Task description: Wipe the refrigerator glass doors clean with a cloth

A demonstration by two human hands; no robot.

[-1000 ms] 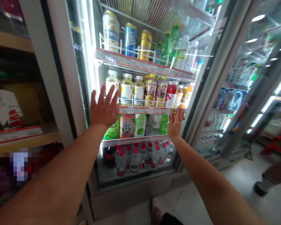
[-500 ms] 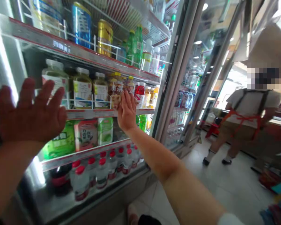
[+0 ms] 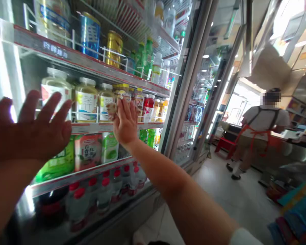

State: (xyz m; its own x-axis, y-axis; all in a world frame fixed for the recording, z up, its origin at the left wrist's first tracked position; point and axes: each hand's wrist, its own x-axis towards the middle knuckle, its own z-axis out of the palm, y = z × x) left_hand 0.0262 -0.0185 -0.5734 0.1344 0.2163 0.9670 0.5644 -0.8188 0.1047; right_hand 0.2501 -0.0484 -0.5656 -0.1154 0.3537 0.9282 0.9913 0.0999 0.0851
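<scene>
My right hand (image 3: 126, 124) presses a crumpled, pale patterned cloth (image 3: 112, 111) against the glass front of a drinks fridge. The cloth sticks out on both sides of the fingers; the part beneath the palm is hidden. To the left, my left hand (image 3: 32, 126) is raised with its fingers spread and holds nothing. Whether it touches the glass I cannot tell. Behind the hands, tea bottles (image 3: 86, 100) and a red drink bottle (image 3: 148, 108) line the middle shelf (image 3: 91, 128).
Cans, such as a gold one (image 3: 114, 48), fill the upper shelf, with red-capped bottles (image 3: 79, 204) at the bottom. A metal door frame (image 3: 186, 88) stands to the right. Farther off, a person in an orange-tied apron (image 3: 260, 126) stands by a counter, near a red stool (image 3: 224, 146).
My right hand and the cloth have shifted left across the shelf of bottles. My left hand stays spread in nearly the same place. The view has tilted, and the other person has moved.
</scene>
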